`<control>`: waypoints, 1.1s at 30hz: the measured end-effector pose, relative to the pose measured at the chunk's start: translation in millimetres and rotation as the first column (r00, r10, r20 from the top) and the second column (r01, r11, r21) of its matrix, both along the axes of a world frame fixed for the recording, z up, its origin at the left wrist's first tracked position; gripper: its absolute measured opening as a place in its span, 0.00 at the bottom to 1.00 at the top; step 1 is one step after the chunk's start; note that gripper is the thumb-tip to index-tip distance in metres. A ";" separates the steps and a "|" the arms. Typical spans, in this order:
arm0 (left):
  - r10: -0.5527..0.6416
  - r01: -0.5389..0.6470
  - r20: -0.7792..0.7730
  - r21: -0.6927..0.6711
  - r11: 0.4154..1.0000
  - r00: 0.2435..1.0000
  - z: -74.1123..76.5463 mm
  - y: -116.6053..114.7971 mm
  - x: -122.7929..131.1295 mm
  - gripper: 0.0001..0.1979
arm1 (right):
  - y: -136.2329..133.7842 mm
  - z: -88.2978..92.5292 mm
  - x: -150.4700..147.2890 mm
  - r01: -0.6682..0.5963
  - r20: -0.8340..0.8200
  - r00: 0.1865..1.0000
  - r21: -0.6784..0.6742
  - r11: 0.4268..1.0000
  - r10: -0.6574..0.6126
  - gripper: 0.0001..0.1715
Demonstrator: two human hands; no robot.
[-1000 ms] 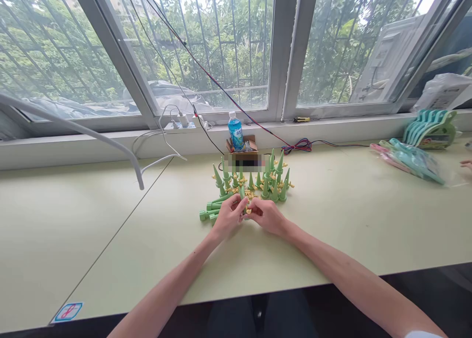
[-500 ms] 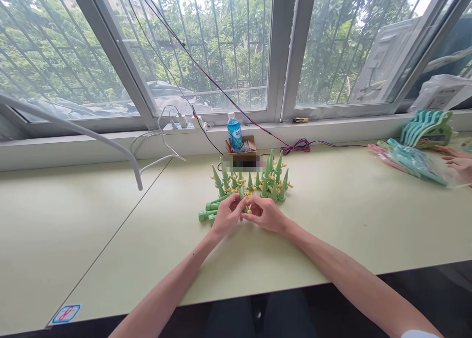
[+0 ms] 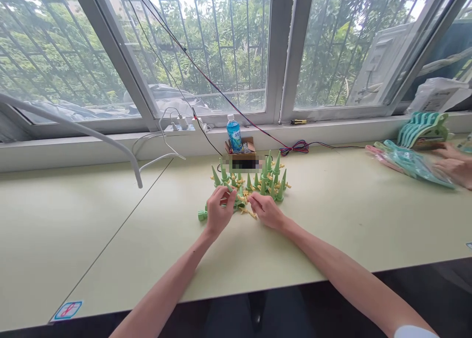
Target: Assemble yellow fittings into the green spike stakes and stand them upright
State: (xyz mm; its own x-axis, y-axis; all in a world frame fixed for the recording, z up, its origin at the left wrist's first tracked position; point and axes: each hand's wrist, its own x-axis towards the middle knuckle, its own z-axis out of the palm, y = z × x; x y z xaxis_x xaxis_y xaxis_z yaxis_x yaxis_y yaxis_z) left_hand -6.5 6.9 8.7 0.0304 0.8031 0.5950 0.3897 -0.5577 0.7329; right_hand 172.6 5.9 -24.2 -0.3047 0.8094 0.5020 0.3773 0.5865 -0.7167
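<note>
My left hand [image 3: 220,209] is closed in a pinch around a green plant watering spike [image 3: 229,187], whose lower part the fingers hide. To its right, my right hand [image 3: 268,212] has thumb and fingertips pinched at a small yellow valve [image 3: 246,199] beside other yellow pieces. Loose yellow valves [image 3: 252,214] lie on the table between the hands. Behind them, several green spikes [image 3: 277,163] stand point up, some with yellow valves fitted at the side. A green spike's capped end [image 3: 202,215] shows left of my left hand, lying flat.
A blue drink bottle [image 3: 234,135] stands in a small cardboard box [image 3: 250,153] by the sill. Coiled wires [image 3: 295,147] and a power strip [image 3: 180,127] are at the back. Rightward, another person's hands [image 3: 455,163] touch bagged items [image 3: 416,166] near green hangers [image 3: 422,130].
My hands have moved apart. The left has shifted left and up with the spike; the right has come to the yellow pieces. The other person's hands have moved slightly left.
</note>
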 end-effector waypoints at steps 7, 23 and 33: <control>0.023 -0.013 -0.193 0.052 0.999 0.981 18.8 14.2 10.9 0.08 | 3.4 -7.0 -3.5 -0.008 0.059 0.998 0.037 0.999 0.006 0.18; 0.090 -0.065 -0.212 0.120 0.991 0.973 46.8 83.7 53.5 0.09 | 3.3 -5.9 -5.2 -0.024 0.102 0.995 0.052 0.998 0.018 0.21; 0.045 -0.027 -0.305 0.065 0.998 0.951 33.3 85.4 55.1 0.11 | 3.1 -7.1 -4.3 -0.016 0.128 0.992 0.065 0.998 0.008 0.23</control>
